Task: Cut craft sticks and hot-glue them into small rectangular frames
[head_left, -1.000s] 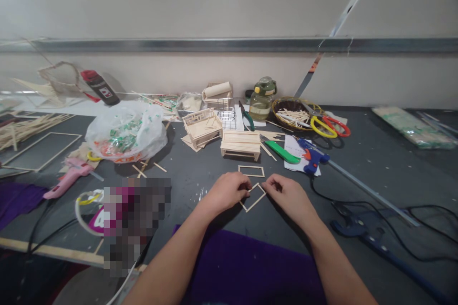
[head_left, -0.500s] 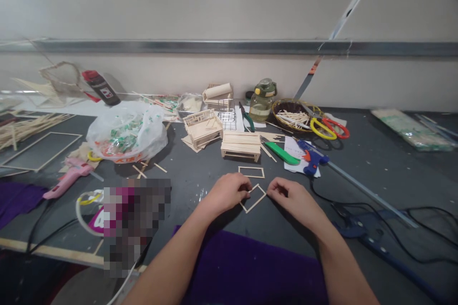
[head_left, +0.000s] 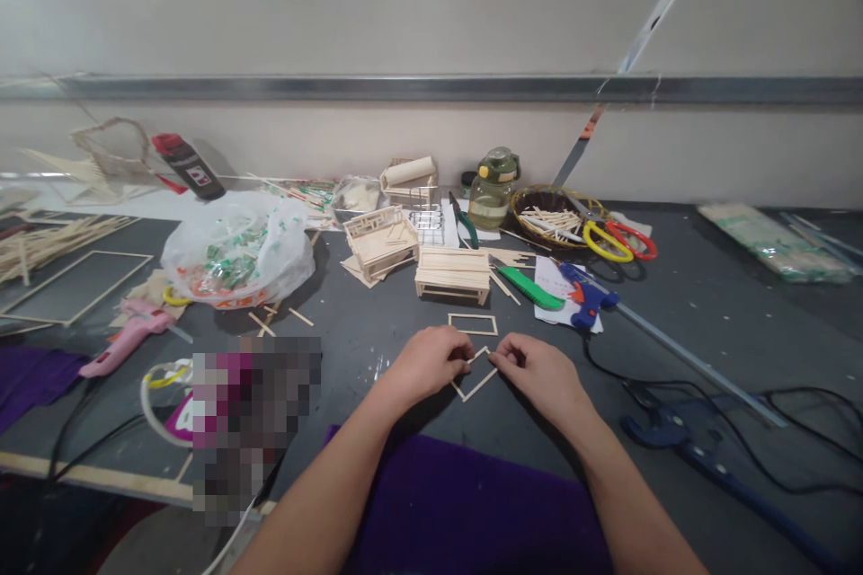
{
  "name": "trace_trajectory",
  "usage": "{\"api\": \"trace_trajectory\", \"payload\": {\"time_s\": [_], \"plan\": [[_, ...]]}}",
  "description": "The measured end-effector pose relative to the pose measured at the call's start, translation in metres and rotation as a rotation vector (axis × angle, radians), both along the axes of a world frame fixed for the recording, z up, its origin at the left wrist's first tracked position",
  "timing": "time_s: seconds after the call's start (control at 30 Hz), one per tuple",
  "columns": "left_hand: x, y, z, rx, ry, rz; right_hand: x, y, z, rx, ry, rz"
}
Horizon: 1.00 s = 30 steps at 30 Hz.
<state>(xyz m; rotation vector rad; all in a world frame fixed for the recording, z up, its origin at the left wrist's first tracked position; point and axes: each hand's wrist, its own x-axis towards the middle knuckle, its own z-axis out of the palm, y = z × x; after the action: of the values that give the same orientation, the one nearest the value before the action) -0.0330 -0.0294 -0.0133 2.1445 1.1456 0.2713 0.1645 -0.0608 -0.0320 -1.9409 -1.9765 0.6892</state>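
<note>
A small rectangular frame of thin wooden sticks [head_left: 472, 388] lies tilted on the dark table in front of me. My left hand [head_left: 430, 361] is curled, its fingertips pinching the frame's left upper corner. My right hand [head_left: 539, 371] is also curled and pinches the frame's right corner. A second small stick frame [head_left: 473, 324] lies flat just beyond my hands. Behind that stands a miniature wooden bench [head_left: 452, 274].
A blue glue gun [head_left: 588, 296] and a green comb-like tool [head_left: 528, 287] lie to the right, with scissors [head_left: 617, 239] by a basket of sticks [head_left: 549, 215]. A plastic bag [head_left: 237, 249] and a pink glue gun [head_left: 125, 335] sit left. Black cables [head_left: 715, 431] run at right.
My right hand has moved slightly left, back onto the frame's right corner. My left hand and the frame have stayed almost still.
</note>
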Motion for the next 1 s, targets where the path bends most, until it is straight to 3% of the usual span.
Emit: {"api": "trace_trajectory", "payload": {"time_s": [1.0], "plan": [[0.0002, -0.0002, -0.0009, 0.006, -0.008, 0.0, -0.001, 0.0007, 0.0009, -0.014, 0.008, -0.01]]}}
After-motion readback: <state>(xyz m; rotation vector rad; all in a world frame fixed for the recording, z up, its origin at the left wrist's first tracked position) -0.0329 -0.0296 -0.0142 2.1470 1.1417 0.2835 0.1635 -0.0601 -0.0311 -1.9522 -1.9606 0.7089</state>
